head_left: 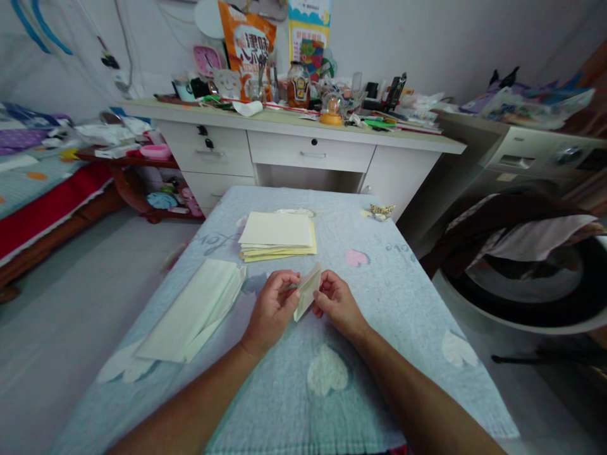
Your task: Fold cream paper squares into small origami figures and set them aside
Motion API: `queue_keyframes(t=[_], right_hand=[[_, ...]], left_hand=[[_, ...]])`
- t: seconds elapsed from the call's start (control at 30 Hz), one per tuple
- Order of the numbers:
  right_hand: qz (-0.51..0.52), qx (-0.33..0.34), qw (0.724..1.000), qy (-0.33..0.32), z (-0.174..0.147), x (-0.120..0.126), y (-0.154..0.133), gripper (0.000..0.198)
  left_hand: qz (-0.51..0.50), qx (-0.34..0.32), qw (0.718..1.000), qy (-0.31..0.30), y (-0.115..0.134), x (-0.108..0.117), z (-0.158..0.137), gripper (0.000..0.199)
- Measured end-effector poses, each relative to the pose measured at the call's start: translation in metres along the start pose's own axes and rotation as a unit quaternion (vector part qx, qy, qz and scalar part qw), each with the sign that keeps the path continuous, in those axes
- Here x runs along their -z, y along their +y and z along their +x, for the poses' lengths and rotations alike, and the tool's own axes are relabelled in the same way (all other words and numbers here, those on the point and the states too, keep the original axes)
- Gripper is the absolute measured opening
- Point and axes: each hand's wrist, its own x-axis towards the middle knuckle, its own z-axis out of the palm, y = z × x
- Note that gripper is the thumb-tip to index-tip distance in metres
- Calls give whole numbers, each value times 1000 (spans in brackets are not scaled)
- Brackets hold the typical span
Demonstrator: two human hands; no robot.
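A small folded piece of cream paper [307, 293] is held up at a tilt over the middle of the cloth-covered table. My left hand [274, 306] pinches its left side between thumb and fingers. On the right side, my right hand [337, 302] grips the same paper, thumb toward me. Beyond the hands lies a stack of cream and yellow paper sheets [277, 230]. To the left of my left hand rests a long pile of folded pale-green papers [196, 313], its layers showing along the right edge.
A blue cloth with heart patterns [403, 379] covers the table. A patterned hair clip [382, 210] lies at its far right corner. Behind stands a white desk [308, 142] crowded with a jar [298, 85] and other items. An open washing machine [526, 278] is at right, a bed [42, 183] at left.
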Motion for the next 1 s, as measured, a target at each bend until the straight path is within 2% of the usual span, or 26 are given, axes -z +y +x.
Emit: queue_keyframes(t=[0.17,0.27,0.37,0.53,0.73,0.87,1.0], right_hand=[[-41,28,998,35,-1,-1,0,14],[-68,41,996,39,-1,-1,1,11],[-101,54,993,35,-2,-2,1,9],[-189,95,977,36,-5,-4,0,10],[-275,93,955,60,-8,-7,0,9],[-240,99,964,66,-8,-5,2,12],[-133,83,987,40,-7,-4,2,10]], left_hand=[[203,-55,978,-2,2,1,0,22],[257,-59,964,2,3,1,1,30],[280,-28,960,-5,2,0,1,39],[230,61,970,-55,5,0,2,35],[147,86,984,-48,8,-4,2,28],[26,114,992,-51,5,-7,1,29],[-107,150,981,-55,1,-6,4,32]])
